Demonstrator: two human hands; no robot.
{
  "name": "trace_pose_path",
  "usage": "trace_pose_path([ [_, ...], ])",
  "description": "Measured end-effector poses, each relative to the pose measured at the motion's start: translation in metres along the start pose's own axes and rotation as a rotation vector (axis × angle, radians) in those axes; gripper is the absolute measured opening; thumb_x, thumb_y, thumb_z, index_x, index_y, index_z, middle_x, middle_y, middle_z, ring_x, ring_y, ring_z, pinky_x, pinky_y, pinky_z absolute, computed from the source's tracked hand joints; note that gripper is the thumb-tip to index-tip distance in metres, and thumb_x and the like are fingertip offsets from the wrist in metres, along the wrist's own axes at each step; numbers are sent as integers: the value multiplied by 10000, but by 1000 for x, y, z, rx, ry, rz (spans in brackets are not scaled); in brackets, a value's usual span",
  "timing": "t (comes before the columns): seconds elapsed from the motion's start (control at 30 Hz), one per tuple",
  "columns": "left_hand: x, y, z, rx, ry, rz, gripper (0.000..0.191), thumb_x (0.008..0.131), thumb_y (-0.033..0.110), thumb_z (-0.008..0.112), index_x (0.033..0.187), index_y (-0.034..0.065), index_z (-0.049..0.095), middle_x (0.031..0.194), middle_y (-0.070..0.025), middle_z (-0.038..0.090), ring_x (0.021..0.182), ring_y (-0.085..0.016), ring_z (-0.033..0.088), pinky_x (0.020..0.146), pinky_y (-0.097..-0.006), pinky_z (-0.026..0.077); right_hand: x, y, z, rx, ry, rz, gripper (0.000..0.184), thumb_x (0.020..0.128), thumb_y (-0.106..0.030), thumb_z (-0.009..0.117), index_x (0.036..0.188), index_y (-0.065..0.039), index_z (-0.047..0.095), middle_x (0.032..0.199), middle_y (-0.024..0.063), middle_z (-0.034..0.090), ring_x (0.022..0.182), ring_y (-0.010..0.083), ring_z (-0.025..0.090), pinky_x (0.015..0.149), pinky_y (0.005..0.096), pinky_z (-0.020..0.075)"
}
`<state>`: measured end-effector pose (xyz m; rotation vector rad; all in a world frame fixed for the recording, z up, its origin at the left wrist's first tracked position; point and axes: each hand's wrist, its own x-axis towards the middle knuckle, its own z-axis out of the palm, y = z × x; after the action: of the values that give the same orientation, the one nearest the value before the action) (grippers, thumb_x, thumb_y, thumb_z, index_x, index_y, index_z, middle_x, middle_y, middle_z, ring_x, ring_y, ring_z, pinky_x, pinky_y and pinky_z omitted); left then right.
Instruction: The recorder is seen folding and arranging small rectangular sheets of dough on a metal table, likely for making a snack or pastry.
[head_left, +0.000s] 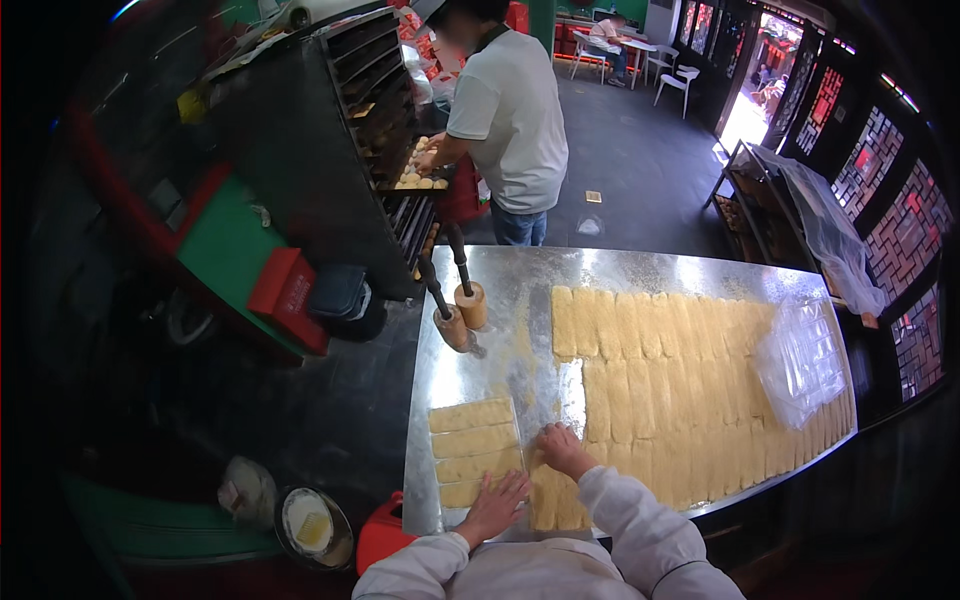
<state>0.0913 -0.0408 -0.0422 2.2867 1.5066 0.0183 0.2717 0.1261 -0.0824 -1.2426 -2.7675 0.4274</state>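
Note:
My left hand (496, 504) lies palm down over the lower right corner of a clear plastic tray (516, 425). Several flat, crumb-coated pastry strips (475, 442) lie crosswise in that tray. To its right, my right hand (564, 450) has curled fingers at the upper end of some loose pastry strips (551, 501) on the metal table. Whether it grips a strip cannot be told, as the fingers hide the spot. Long rows of similar coated strips (667, 397) cover the table's right part.
Two wooden rollers (470, 306) with dark handles stand on the metal table (504, 375). Clear plastic packaging (801, 360) rests on the far-right strips. Beyond the table, a person (517, 120) handles a tray of round pastries (421, 182) at a rack. A bowl (341, 529) sits lower left.

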Motion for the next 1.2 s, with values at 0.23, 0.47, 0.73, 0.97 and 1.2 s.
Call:
trace_pose_path([
  [0.23,-12,-5,-8,-177,208,-44,628,905,239,650,1473,96,422,1565,-122,366,1468,-315,315,1171,-581,225,0,0,-43,92,-243,-45,215,806,-263,703,959,-121,651,951,135,694,988,339,657,834,484,515],
  [0.47,-81,-51,-4,-421,646,-677,430,768,74,738,1164,44,574,1127,-175,568,1078,-357,564,949,-448,450,9,-6,-23,372,-334,172,295,829,-189,651,1100,-74,658,1084,190,707,1056,370,672,889,473,518],
  [0.73,-108,-50,18,-634,325,-893,239,810,98,731,983,52,572,793,-145,649,822,-343,648,768,-459,503,6,14,-19,530,-465,193,394,761,-109,682,1147,-33,705,950,178,737,854,284,729,729,394,575],
  [0.97,-105,-83,56,-508,404,-985,108,815,17,633,867,25,539,726,-186,625,644,-349,630,627,-464,487,17,-1,5,487,-534,335,501,621,-149,782,1092,-1,700,922,192,727,808,299,713,650,416,563],
  [1.2,-78,-115,37,-513,550,-700,142,807,-44,611,842,17,487,658,-153,560,573,-306,609,560,-424,486,-10,6,-2,493,-140,244,321,710,-127,695,1020,-43,695,963,177,714,919,371,684,784,461,531],
])
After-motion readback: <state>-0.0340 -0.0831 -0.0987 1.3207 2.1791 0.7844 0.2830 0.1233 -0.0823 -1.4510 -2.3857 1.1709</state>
